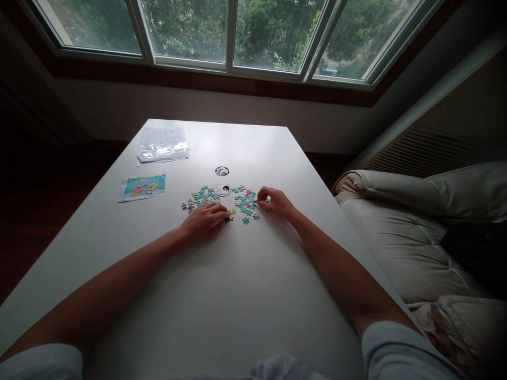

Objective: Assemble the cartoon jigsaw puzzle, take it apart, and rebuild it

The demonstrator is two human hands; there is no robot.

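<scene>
Window (pixel 190 29) beyond table (pixel 237 274); puzzle pieces (pixel 205 195): left fingers (pixel 217 209) curled, right fingers (pixel 266 191) pinched, grip unclear.

Light source: daylight through the window (pixel 190 31) at the far side, its panes the brightest area along with the far end of my white table (pixel 237 142). Table surface: pale sheen at the far end, greyer toward me. Glare: bright streaks on the clear plastic packet (pixel 163 145), far left. Shadows: soft, around my hands and below my forearms. Surroundings: dim; floor at left near black, right edge darkened, corners heavily shaded. Distortion: wide-angle stretch, my forearms elongated toward the near corners. Sharpness: moderate; small puzzle pieces (pixel 247 203) soft in detail.
</scene>
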